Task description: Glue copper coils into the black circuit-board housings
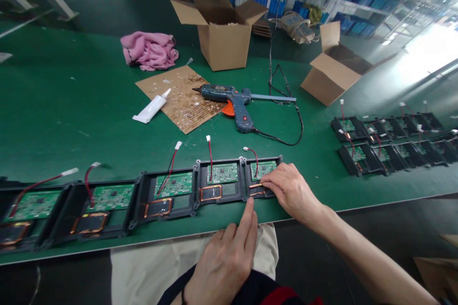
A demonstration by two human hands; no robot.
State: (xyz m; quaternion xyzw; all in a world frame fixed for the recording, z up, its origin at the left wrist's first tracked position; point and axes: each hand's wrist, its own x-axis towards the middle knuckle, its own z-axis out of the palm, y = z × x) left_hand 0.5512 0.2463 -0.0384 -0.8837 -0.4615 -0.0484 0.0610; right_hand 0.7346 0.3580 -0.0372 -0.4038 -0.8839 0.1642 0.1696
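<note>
In the rightmost black plastic casing (246,180), my right hand (295,190) pinches the edge of a copper wire coil (256,185), with the fingers covering part of it. A green circuit board (263,168) with a red and black lead lies just above the coil. My left hand (229,257) reaches up from below, its index finger stretched to the casing's front edge and holding nothing. Directly left stands another casing (198,183) with its own board and a flat coil (211,193). More such casings continue leftward along the table edge.
A glue gun (243,112) with a cord and a white tube (152,108) lie by a stained cardboard sheet (179,114). Behind are a pink cloth (149,51) and two open cartons (225,40) (336,71). Two rows of casings (365,159) stand at right.
</note>
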